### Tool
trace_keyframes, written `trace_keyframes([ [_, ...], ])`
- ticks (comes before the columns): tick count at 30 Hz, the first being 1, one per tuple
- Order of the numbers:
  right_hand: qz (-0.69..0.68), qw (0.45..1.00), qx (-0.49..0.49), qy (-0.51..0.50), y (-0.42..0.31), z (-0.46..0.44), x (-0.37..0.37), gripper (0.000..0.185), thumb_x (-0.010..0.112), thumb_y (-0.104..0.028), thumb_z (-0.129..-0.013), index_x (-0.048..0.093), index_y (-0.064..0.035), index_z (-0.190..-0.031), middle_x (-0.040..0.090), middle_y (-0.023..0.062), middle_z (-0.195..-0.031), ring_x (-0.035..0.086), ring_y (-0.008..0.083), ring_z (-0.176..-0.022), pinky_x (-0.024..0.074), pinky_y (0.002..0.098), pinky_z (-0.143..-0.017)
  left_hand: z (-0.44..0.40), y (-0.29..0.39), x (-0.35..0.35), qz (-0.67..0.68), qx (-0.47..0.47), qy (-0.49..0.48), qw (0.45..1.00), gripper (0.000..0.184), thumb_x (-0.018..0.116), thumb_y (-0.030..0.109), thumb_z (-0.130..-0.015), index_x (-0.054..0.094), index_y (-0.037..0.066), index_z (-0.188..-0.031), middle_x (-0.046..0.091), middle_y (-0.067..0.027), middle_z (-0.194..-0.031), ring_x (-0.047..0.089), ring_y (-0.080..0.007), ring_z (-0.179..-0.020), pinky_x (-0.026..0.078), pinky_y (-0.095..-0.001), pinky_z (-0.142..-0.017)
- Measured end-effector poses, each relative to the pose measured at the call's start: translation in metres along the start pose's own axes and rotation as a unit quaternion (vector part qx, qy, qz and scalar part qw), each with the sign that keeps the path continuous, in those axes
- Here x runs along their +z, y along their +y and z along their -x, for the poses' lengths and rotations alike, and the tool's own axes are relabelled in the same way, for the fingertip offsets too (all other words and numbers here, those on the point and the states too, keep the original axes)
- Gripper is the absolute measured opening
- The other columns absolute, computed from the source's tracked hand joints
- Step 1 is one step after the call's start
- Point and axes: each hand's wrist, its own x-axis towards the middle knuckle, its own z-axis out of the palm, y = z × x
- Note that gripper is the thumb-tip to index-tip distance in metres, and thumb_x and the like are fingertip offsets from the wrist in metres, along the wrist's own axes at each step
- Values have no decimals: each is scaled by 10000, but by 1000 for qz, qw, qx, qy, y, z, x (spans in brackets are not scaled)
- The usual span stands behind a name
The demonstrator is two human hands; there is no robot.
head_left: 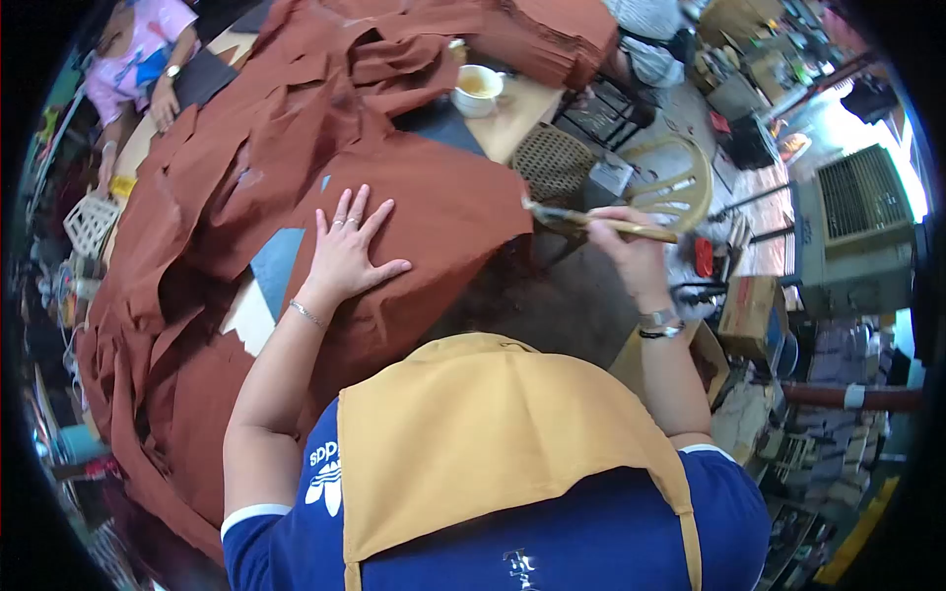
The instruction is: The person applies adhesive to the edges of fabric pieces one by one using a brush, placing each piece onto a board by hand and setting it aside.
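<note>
My left hand (347, 248) lies flat with spread fingers on a reddish-brown sheet (448, 192) that looks like leather or heavy cloth. My right hand (627, 248) grips a paintbrush (645, 231) by its wooden handle, off the sheet's right edge. The brush's pale tip points left and is at that edge; whether it touches cannot be made out. Beyond the sheet stands a white cup (478, 91) with yellowish stuff inside.
Crumpled folds of the same material (158, 325) cover the table's left side. A co-worker in a pink top (148, 49) is at the far left, near a white plastic basket (91, 225). A tan plastic chair (680, 177), a cardboard box (749, 310) and a grey machine (857, 227) stand right.
</note>
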Motion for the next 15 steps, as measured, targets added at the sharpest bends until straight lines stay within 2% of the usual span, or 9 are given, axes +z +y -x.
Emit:
trace_keyframes([
  [1,106,994,-37,-7,3,6,8,142,762,-131,-875,738,-36,-979,723,35,-957,665,94,-834,549,250,-727,-5,2,1,1,7,1,1000,1000,654,773,-732,406,244,-1544,228,-162,-1650,159,-389,-1530,125,-704,-1159],
  [2,111,993,-49,3,7,10,20,118,773,-120,-840,745,-46,-928,719,23,-905,656,91,-804,527,255,-703,-6,2,0,0,5,-6,1000,999,652,773,-731,408,244,-1543,228,-161,-1652,161,-382,-1532,115,-709,-1157],
  [5,139,974,-178,-6,27,2,50,153,764,-74,-780,733,-37,-925,702,99,-836,685,211,-758,540,308,-701,-5,-1,4,-3,13,6,1000,998,652,773,-731,407,246,-1543,230,-159,-1653,165,-374,-1533,118,-716,-1152],
  [8,177,963,-197,-52,21,0,53,148,758,-70,-746,726,-34,-885,690,128,-817,684,262,-746,543,334,-697,-5,0,3,-1,12,4,1000,995,649,774,-732,407,250,-1543,234,-157,-1652,170,-368,-1534,122,-716,-1151],
  [11,259,955,-124,-74,19,1,22,132,758,-81,-737,717,-26,-849,682,131,-792,682,267,-732,540,338,-691,-6,1,1,-2,8,-1,1000,992,647,773,-733,406,254,-1543,234,-154,-1653,171,-366,-1534,123,-709,-1156],
  [12,254,962,-89,-44,13,2,17,122,750,-91,-753,719,-25,-851,688,129,-794,687,264,-735,543,339,-695,-6,1,0,-2,8,-2,1000,992,645,775,-734,406,255,-1543,235,-153,-1653,172,-366,-1534,122,-707,-1158],
  [15,190,977,-98,13,-2,-7,33,122,740,-104,-765,723,-30,-861,703,126,-815,697,243,-757,544,331,-706,-8,0,1,-2,9,-1,1000,992,639,782,-735,405,257,-1544,237,-148,-1653,174,-366,-1533,120,-702,-1162],
])
